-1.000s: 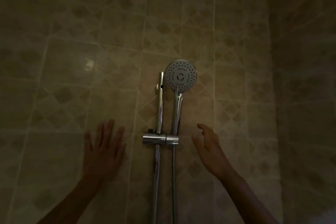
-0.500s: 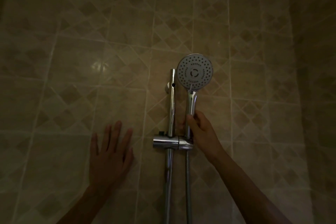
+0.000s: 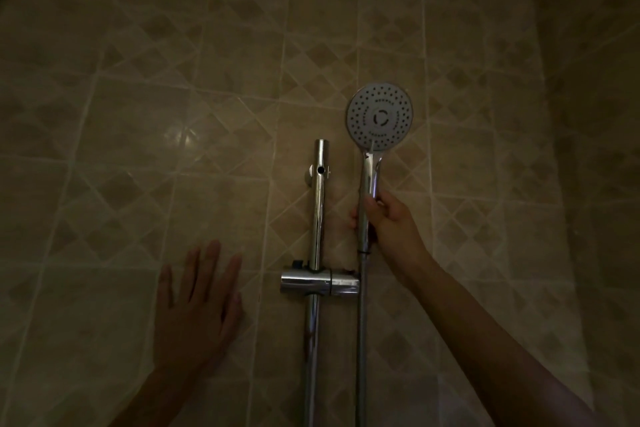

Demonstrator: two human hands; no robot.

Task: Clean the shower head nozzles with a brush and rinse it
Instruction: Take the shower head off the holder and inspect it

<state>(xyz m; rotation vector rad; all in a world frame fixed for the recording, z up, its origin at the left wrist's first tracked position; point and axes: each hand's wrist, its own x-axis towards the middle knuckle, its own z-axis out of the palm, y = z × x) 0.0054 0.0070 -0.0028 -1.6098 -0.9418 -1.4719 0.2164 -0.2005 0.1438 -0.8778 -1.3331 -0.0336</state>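
Observation:
A round shower head with a grey nozzle face points toward me, on a chrome handle. My right hand is wrapped around that handle, holding it lifted above the chrome holder clamp and a little to the right of it. The metal hose hangs straight down from the handle. My left hand lies flat on the tiled wall with fingers spread, left of the clamp, holding nothing. No brush is in view.
A vertical chrome slide rail runs through the clamp, just left of the handle. Beige patterned tiles cover the wall. A wall corner lies to the right. The light is dim.
My right hand reached in, closed on the handle and lifted the shower head up out of the clamp. My left hand stayed flat on the wall.

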